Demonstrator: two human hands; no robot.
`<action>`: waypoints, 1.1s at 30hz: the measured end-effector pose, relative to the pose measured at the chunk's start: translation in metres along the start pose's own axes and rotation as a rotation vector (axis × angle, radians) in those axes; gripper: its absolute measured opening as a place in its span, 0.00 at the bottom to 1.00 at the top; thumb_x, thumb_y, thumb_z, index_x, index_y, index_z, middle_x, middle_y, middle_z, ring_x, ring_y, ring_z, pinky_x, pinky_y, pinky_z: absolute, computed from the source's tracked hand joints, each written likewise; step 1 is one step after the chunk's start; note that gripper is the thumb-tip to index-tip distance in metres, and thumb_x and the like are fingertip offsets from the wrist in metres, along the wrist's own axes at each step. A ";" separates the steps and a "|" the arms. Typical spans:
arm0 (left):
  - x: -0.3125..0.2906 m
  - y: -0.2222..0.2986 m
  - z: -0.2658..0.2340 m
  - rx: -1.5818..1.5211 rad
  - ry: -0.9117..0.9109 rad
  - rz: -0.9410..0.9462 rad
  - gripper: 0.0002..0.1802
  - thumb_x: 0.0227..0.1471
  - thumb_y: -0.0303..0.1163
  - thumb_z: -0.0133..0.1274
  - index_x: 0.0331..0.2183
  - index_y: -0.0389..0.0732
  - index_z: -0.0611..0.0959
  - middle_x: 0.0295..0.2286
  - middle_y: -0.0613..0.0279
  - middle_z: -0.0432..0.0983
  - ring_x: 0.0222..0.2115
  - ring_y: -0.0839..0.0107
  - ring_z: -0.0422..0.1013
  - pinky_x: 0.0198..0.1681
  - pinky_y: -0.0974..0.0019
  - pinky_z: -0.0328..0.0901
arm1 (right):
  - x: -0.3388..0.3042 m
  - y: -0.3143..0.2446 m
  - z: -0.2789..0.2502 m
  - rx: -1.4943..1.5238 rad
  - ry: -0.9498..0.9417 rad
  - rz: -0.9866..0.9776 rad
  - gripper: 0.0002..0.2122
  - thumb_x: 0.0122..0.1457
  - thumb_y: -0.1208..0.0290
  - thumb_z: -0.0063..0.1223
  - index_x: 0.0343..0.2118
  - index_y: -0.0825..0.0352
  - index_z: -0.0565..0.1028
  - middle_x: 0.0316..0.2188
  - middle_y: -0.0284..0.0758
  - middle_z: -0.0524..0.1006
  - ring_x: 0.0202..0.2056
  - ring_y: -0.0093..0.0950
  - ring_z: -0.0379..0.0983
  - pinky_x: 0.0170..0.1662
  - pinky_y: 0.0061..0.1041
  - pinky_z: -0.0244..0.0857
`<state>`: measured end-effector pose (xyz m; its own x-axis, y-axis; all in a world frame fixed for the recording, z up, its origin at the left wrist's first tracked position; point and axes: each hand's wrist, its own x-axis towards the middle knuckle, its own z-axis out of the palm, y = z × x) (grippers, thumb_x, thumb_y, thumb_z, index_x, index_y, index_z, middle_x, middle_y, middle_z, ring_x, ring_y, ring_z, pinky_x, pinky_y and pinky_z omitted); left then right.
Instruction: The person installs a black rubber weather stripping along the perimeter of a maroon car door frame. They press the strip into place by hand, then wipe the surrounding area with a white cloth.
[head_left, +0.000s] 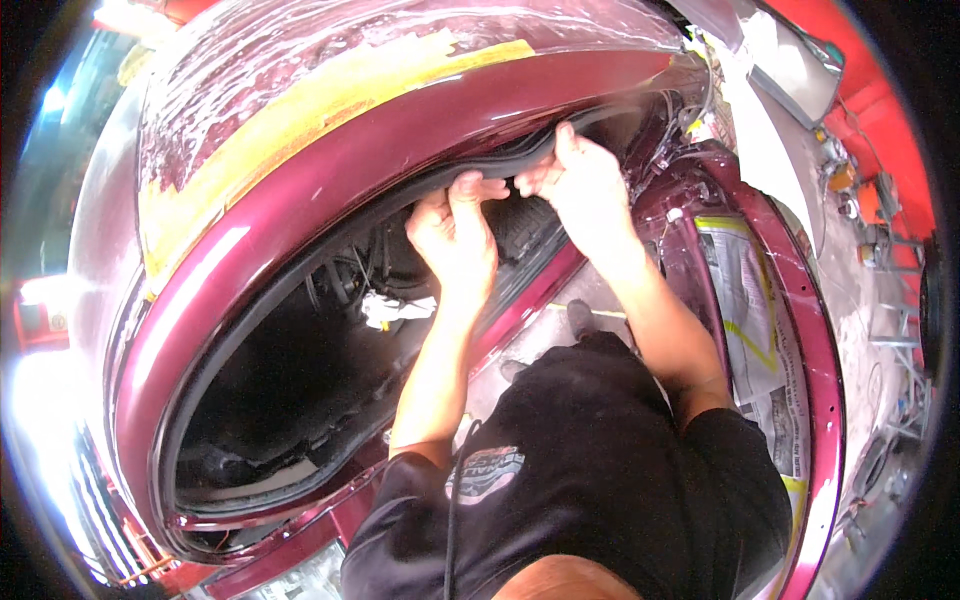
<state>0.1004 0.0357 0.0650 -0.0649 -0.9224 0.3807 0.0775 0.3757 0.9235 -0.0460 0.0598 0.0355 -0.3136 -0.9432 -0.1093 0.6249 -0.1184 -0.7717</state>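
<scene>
A black rubber door seal (508, 160) runs along the upper edge of a maroon car's door opening. Between my hands it bows in a loose wave. My left hand (455, 240) is bent up under the strip, thumb raised against it and fingers curled behind. To its right, my right hand (585, 185) grips the same strip, thumb on top and fingers folded toward the left hand. Part of the seal is hidden behind my fingers. The maroon roof rail (400, 130) curves just above both hands.
Yellow masking tape (300, 140) and wrinkled clear film (290, 60) cover the roof. The dark cabin shows wiring and a white crumpled piece (395, 310). At the right stands an open maroon door (825, 400) with newspaper (745, 300) taped inside. Tools and parts line the far right.
</scene>
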 end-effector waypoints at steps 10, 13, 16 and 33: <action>-0.002 -0.010 0.014 -0.068 -0.053 -0.011 0.10 0.58 0.30 0.59 0.33 0.31 0.84 0.26 0.56 0.81 0.26 0.74 0.75 0.32 0.69 0.70 | 0.004 0.006 0.013 0.215 0.004 -0.070 0.17 0.69 0.56 0.47 0.33 0.68 0.69 0.25 0.42 0.78 0.26 0.32 0.78 0.35 0.29 0.73; 0.007 -0.016 0.005 0.119 -0.104 0.070 0.08 0.58 0.29 0.60 0.33 0.32 0.83 0.25 0.59 0.80 0.25 0.74 0.74 0.30 0.68 0.70 | 0.006 0.010 0.008 0.206 -0.036 -0.108 0.18 0.69 0.56 0.46 0.32 0.69 0.69 0.26 0.45 0.79 0.26 0.33 0.78 0.34 0.29 0.73; 0.009 -0.022 0.014 0.159 -0.034 0.167 0.19 0.61 0.39 0.56 0.25 0.34 0.82 0.21 0.65 0.77 0.24 0.77 0.71 0.30 0.70 0.65 | 0.010 0.015 0.003 0.216 -0.054 -0.093 0.19 0.69 0.55 0.44 0.32 0.70 0.69 0.27 0.48 0.79 0.25 0.33 0.78 0.33 0.29 0.73; 0.005 -0.014 -0.006 0.089 -0.093 -0.031 0.17 0.64 0.32 0.50 0.28 0.30 0.82 0.21 0.62 0.77 0.23 0.74 0.72 0.33 0.67 0.68 | 0.003 0.021 0.003 -0.184 0.015 -0.303 0.25 0.69 0.51 0.44 0.29 0.72 0.76 0.20 0.36 0.78 0.17 0.23 0.72 0.23 0.20 0.64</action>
<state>0.1053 0.0255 0.0533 -0.1587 -0.9229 0.3508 -0.0146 0.3574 0.9338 -0.0314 0.0538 0.0208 -0.4766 -0.8689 0.1338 0.3632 -0.3332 -0.8701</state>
